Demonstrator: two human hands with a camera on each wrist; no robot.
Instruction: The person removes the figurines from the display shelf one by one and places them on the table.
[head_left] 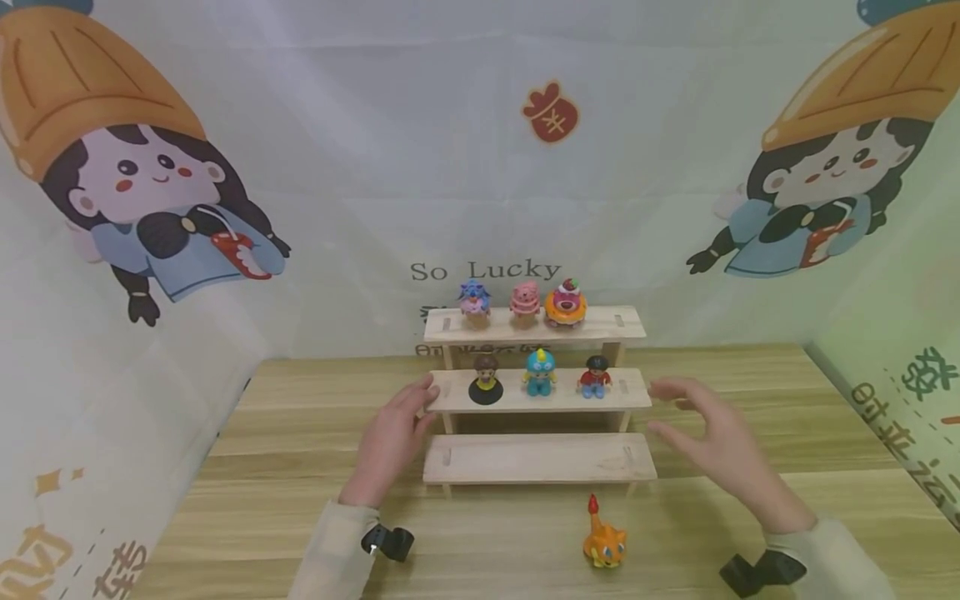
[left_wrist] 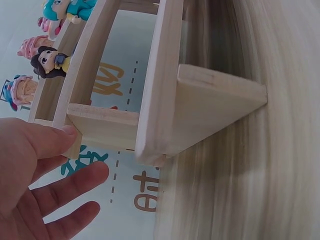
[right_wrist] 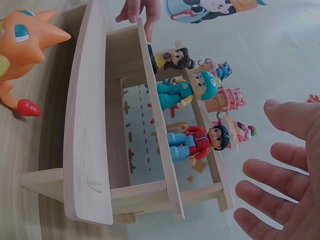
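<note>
A three-tier wooden display shelf [head_left: 540,460] stands on the table. My left hand [head_left: 393,437] is at the left end of its middle tier, fingers extended; in the left wrist view, the thumb [left_wrist: 57,142] overlaps that end and seems to touch it. Off the right end of the same tier, my right hand [head_left: 716,437] holds nothing, its fingers spread apart in the right wrist view. On the middle tier stand a figurine in a black and yellow dress [head_left: 486,383], a teal figurine [head_left: 540,375] and a red-jacketed figurine [head_left: 596,379]. The bottom tier bears nothing.
An orange toy creature [head_left: 605,546] with a red-tipped tail is on the table [head_left: 315,425] in front of the shelf. The top tier carries blue [head_left: 475,304] and pink [head_left: 525,304] ice-cream-cone toys and a donut-ring toy [head_left: 566,307]. Behind hangs a printed cloth [head_left: 360,150].
</note>
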